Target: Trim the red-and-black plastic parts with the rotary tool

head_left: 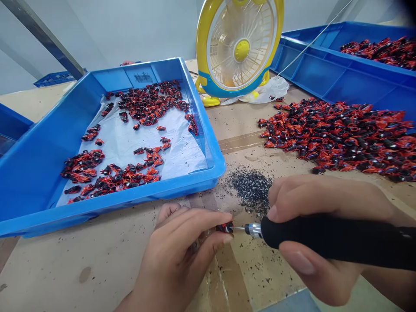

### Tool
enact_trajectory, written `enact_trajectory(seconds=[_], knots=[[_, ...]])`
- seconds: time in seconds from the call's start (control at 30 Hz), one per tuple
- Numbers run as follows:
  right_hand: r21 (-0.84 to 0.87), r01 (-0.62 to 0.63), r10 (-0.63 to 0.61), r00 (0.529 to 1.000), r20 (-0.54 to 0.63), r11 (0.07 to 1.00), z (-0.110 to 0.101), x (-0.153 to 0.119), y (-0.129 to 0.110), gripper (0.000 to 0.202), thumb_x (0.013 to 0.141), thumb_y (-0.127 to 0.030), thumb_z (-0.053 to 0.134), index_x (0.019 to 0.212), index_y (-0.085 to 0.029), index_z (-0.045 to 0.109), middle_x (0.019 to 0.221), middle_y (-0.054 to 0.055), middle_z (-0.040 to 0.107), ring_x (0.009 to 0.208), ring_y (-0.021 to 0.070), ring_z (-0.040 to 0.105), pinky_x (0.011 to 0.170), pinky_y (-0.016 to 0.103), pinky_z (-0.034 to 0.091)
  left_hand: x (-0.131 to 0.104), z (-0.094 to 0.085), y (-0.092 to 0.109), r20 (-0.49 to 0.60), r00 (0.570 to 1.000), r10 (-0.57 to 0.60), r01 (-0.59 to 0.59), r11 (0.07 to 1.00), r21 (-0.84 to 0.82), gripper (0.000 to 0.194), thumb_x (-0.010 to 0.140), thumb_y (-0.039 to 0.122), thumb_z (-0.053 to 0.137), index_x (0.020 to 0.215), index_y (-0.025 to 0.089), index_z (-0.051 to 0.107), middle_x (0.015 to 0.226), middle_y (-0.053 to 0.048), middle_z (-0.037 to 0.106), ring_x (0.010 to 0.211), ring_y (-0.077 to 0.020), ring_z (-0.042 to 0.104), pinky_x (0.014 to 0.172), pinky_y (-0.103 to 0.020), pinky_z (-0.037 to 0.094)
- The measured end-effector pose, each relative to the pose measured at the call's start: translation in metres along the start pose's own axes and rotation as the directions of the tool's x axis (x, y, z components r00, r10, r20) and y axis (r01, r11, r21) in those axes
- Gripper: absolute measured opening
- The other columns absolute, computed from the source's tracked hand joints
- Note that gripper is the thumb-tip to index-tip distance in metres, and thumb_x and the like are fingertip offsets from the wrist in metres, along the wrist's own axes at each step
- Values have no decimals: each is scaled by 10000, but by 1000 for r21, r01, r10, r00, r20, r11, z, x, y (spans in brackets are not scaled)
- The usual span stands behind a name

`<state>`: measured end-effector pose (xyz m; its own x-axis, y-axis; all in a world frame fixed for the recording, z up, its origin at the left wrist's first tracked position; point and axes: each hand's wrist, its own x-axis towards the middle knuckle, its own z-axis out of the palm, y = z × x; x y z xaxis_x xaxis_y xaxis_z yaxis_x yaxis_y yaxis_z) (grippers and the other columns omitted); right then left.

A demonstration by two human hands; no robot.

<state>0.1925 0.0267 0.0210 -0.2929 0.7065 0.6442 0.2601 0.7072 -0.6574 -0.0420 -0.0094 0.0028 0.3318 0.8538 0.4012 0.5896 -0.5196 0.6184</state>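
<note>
My left hand (182, 247) pinches a small red and black plastic part (225, 227) between thumb and fingertips, just above the cardboard-covered table. In my right hand (312, 225) is a black rotary tool (334, 238) with a silver collet and a thin bit. The bit points left, its tip at the end face of the part; whether it goes inside is too small to tell. Behind the tool lies a patch of black shavings (251, 186). My left fingers cover much of the part.
A blue tray (208, 173) with a white liner holds many similar parts at left. A large pile of parts (341, 134) lies on the right, before another blue bin (325, 78). A yellow and blue fan (242, 50) stands at the back, beside a thin cord (312, 41).
</note>
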Motion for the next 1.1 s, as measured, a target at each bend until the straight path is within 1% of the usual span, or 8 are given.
enact_trajectory(seconds=[0.17,0.3,0.43,0.57,0.73,0.87,1.0,1.1], knots=[[-97,45,-44,999,6,994,-2,1,2,160,908,-381,714,883,-241,643,626,-18,632,501,126,576,413,259,416,1,1,1,9,1000,-5,5,1000,-8,202,1012,209,739,1174,322,701,977,59,840,798,-165,762,783,-360,480],[-133,50,-36,993,110,990,-11,0,3,278,825,-489,830,882,-270,669,685,9,688,573,177,663,423,272,495,3,1,2,8,1000,3,-2,1000,-29,213,995,182,755,1157,313,714,951,52,846,796,-174,778,778,-366,472],[-136,61,-43,990,134,989,-15,0,2,322,779,-516,874,858,-270,682,707,17,703,607,184,691,431,264,513,4,1,2,7,1000,9,-9,1000,-24,169,1000,207,757,1133,307,729,932,45,852,787,-183,788,766,-368,469],[-122,70,-54,990,127,990,-14,5,0,281,780,-447,874,854,-269,670,689,3,696,581,173,683,423,258,505,5,1,2,0,1000,21,-21,1000,-20,175,992,215,772,1138,301,729,921,61,850,750,-162,772,754,-357,461],[-91,154,-129,964,232,984,-15,13,2,190,823,-260,772,952,-233,635,666,-37,688,512,110,645,459,215,530,6,2,3,-3,1000,25,-25,1000,-13,170,995,212,768,1133,302,727,916,65,848,750,-156,768,758,-358,457],[-89,135,-111,965,237,987,-16,15,4,169,832,-243,735,952,-229,617,680,-35,706,533,106,652,445,206,533,7,1,5,-14,1000,20,-20,1000,0,120,1005,219,746,1096,297,744,869,38,855,695,-173,761,723,-362,469],[-106,145,-115,962,249,984,-16,14,2,167,833,-232,724,959,-226,615,666,-40,682,459,79,576,367,201,440,6,2,5,-25,1000,13,-14,1000,-10,117,1003,230,749,1100,295,753,849,31,853,694,-179,766,715,-362,477],[-88,129,-106,966,235,988,-17,13,0,165,831,-233,719,950,-229,605,661,-40,677,494,95,607,402,207,482,5,2,4,-17,1000,18,-18,1000,-2,122,1006,241,753,1112,301,743,869,36,854,710,-181,768,731,-370,472]])
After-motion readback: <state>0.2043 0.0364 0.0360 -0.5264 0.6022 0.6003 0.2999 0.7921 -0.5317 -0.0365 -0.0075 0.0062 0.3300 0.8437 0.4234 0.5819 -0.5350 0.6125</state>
